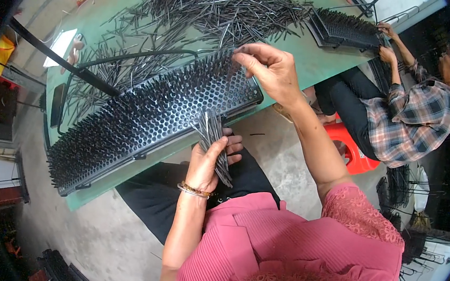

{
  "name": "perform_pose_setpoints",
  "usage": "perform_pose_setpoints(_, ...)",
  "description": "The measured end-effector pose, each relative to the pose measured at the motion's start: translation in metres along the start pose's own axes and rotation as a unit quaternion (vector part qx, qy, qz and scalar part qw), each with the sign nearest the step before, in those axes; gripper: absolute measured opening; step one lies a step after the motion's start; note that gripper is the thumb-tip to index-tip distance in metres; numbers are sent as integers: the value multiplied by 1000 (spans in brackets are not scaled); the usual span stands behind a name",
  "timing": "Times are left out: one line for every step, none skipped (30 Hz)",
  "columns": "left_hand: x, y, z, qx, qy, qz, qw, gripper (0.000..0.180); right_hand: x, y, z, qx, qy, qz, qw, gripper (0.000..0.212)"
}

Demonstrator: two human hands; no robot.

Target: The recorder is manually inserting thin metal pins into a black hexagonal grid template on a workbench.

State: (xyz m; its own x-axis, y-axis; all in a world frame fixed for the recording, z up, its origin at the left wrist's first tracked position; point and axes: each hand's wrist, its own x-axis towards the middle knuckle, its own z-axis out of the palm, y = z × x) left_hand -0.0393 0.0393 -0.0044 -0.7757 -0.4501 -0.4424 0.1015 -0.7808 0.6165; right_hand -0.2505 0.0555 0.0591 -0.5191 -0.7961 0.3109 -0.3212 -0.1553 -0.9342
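A long black perforated rack [170, 121] lies slanted along the near edge of the table. Short dark strips stand upright in its holes, densely at the left and along the far side, while bare holes show toward the near right. My left hand [206, 163] is closed round a bundle of thin dark strips [215, 142], held just off the rack's near edge. Over the rack's far right end, my right hand [275, 72] pinches thumb and forefinger together close to the standing strips. Whatever lies between those fingertips is too small to make out.
Loose dark strips [211, 6] are heaped on the green tabletop [303, 64]. A black bar [65, 54] crosses above the rack's left part. At the right a co-worker [417, 113] handles a second rack [349, 33]. A red plastic stool [351, 150] stands near that person.
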Motion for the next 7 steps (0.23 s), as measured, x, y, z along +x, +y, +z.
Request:
perform_pose_setpoints(0,-1,-1,2,-2,-2,1000,33,4,2,1,-12,-3,-27,1000,15)
perform_pose_setpoints(0,-2,-1,3,-4,-5,1000,33,6,4,1,-24,-7,-55,998,14)
perform_pose_setpoints(0,-2,-1,4,-4,-5,1000,33,7,5,2,-37,-14,-51,998,13)
perform_pose_setpoints(0,-2,-2,4,-3,-6,1000,33,8,7,3,-36,-15,-51,998,13)
perform_pose_setpoints(-1,-2,-2,5,-3,-7,1000,33,8,10,4,-32,-14,-59,998,13)
perform_pose_setpoints(-1,-2,-2,4,-3,-8,1000,33,8,11,5,-28,-13,-67,997,13)
perform_pose_setpoints(-1,-2,-3,3,-3,-10,1000,33,9,12,4,-38,-18,-98,994,12)
